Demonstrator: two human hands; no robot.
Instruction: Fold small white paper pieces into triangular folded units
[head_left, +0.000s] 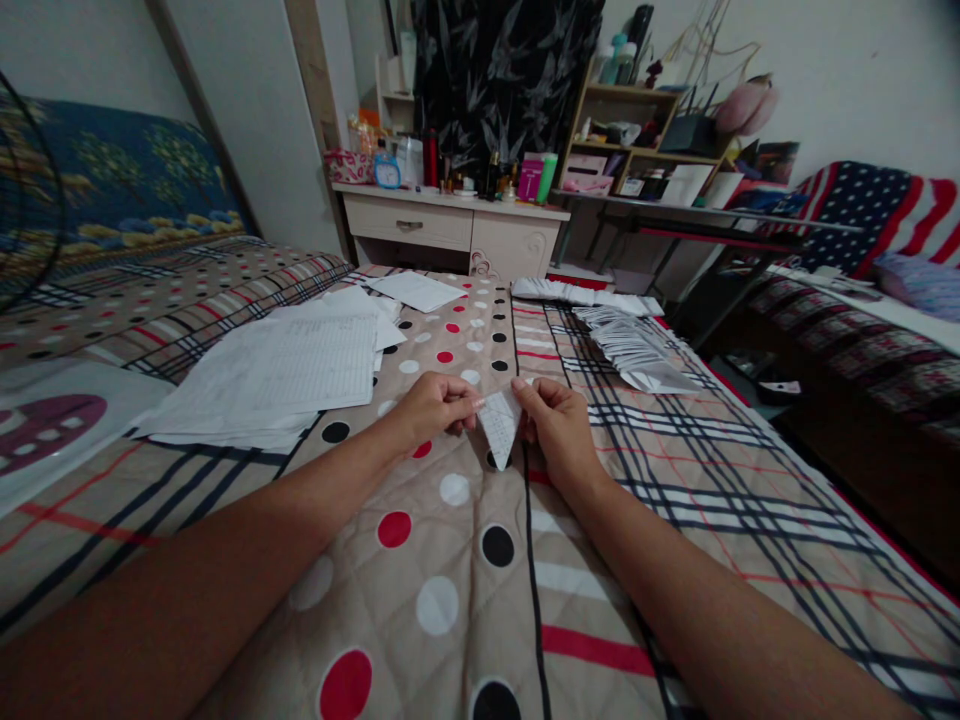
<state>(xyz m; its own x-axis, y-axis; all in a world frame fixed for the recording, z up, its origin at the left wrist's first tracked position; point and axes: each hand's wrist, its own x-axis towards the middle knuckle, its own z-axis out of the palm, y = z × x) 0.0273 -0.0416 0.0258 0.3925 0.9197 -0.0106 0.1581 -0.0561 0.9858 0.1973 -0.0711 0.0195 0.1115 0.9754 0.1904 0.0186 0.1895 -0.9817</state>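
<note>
Both of my hands meet over the bed's dotted quilt point(442, 560). Between them is a small folded piece of printed paper point(500, 425), pointed downward like a triangle. My left hand point(435, 408) pinches its left edge with fingers closed. My right hand point(551, 425) grips its right edge, fingers curled round it. A loose stack of printed paper sheets point(292, 370) lies to the left of my left hand. A row of several folded paper pieces point(634, 345) lies to the upper right of my right hand.
A white dresser point(450, 225) with bottles and a small clock stands past the bed's foot. A shelf and desk point(645, 150) stand at the right. A second bed with a flag-pattern blanket point(885, 215) is at far right. A white bag point(52, 425) lies at left.
</note>
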